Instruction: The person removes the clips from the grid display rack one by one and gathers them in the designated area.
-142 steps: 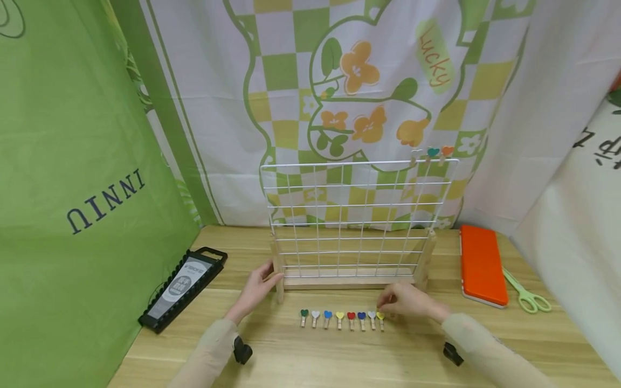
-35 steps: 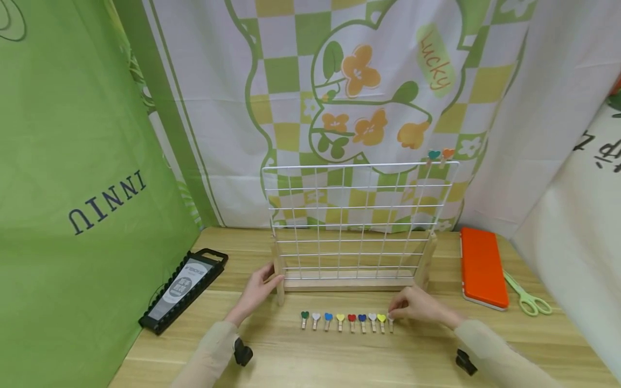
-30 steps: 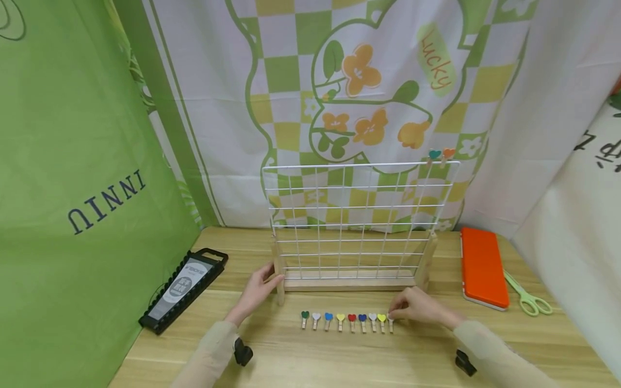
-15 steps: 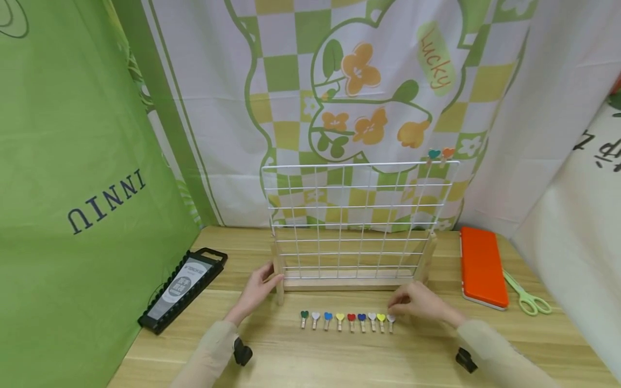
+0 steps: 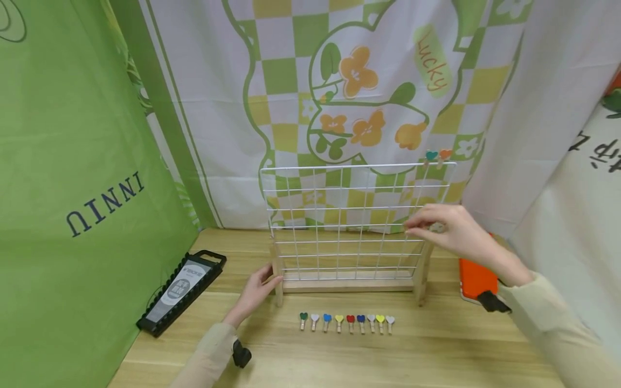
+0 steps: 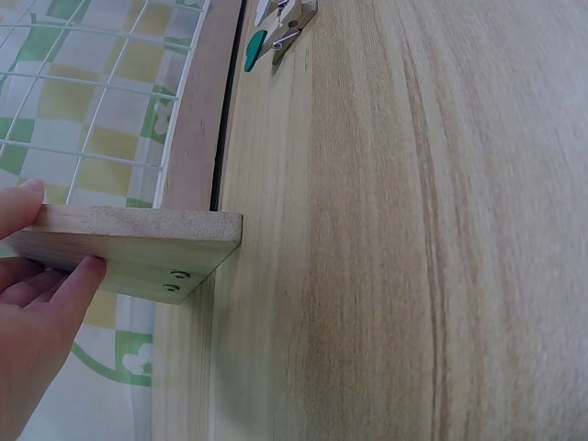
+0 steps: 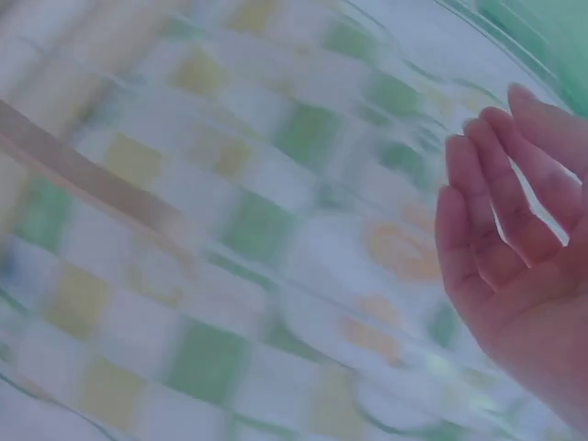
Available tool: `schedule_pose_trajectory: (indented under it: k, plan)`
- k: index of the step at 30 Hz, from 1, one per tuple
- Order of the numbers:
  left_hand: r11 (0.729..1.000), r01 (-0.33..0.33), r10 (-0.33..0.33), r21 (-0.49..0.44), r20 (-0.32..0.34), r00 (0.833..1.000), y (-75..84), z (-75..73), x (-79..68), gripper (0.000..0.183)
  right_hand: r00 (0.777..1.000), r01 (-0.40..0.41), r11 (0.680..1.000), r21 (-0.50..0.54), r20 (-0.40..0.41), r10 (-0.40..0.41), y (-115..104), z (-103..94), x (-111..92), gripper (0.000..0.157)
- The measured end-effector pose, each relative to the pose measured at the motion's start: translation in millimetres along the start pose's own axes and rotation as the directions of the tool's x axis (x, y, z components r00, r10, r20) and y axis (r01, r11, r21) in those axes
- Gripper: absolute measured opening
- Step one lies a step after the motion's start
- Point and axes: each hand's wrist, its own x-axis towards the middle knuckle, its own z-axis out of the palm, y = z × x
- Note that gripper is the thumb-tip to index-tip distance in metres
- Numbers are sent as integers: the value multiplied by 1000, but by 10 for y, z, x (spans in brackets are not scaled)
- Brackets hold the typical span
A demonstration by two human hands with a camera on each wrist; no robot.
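Note:
A white wire grid stands upright in a wooden stand. My left hand grips the stand's left wooden foot, thumb on one face and fingers on the other. Raised in front of the grid's right side, my right hand has relaxed fingers and nothing between them. Several small heart-topped clothespins lie in a row on the table below the grid, from a green clothespin to a white clothespin. At the grid's top right corner sit a teal clothespin and an orange clothespin.
A black slotted rack with a grey label lies on the left of the table. To the right is an orange-red case, partly behind my right forearm. A patterned curtain hangs behind the grid.
Earlier a white clothespin left the grid's top edge and joined the row's right end, where my right hand released it. That hand has since risen toward the grid. My left hand stays put.

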Motion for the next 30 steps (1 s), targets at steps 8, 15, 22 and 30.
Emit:
schedule_pose_trajectory:
  k: [8, 15, 22, 30]
  plan:
    - [1000, 2, -2, -7, -7, 1000, -9, 7, 10, 51, 974, 19, 991, -135, -223, -49, -61, -733, 468, 34]
    - [1000, 2, -3, -8, -12, 1000, -36, 10, 15, 50, 984, -94, 975, -199, -165, 61, 98, -998, 684, 29]
    - [1000, 19, -19, -9, -9, 1000, -57, 9, 17, 53, 992, -124, 970, -208, -35, 119, 228, -987, 785, 17]
    - [1000, 15, -15, -12, -12, 1000, -28, 4, 13, 53, 998, -53, 973, -224, -45, 44, 235, -960, 815, 15]
